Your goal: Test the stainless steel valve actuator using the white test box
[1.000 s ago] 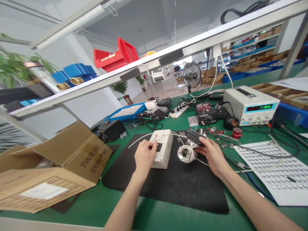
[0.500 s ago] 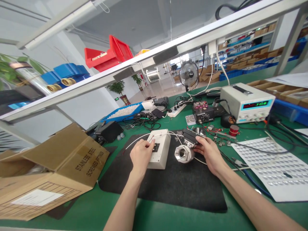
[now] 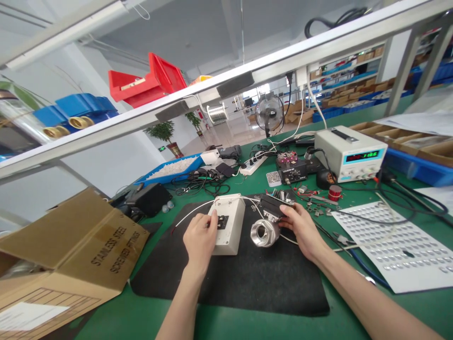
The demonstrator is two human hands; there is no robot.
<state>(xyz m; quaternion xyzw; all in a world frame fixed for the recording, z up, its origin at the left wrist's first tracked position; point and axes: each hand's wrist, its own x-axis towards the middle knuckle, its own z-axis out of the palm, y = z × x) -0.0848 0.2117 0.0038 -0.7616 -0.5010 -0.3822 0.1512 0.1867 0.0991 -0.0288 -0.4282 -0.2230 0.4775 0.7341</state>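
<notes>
A white switch box (image 3: 231,222) with black rocker switches (image 3: 222,222) set in its face lies on the black mat. My left hand (image 3: 200,238) is closed at the box's left side, its curled fingers and thumb beside the switches; the fingertips are partly hidden. To the right, my right hand (image 3: 300,226) grips the black actuator (image 3: 272,206) of a motorized ball valve. Its shiny metal valve body (image 3: 264,233) hangs below, with the open threaded end facing me. A white cable (image 3: 194,211) runs behind the box, and its free end lies to the left.
A cardboard box (image 3: 71,241) stands at the left. Behind the mat (image 3: 255,288) are tangled black cables (image 3: 201,182) and a power strip (image 3: 253,164). A power supply (image 3: 350,153), small loose parts and a white perforated sheet (image 3: 399,245) are on the right. A shelf (image 3: 148,113) crosses above.
The view has shifted slightly. My left thumb and fingers have moved a little down and left over the switches. My right hand still holds the valve in much the same place.
</notes>
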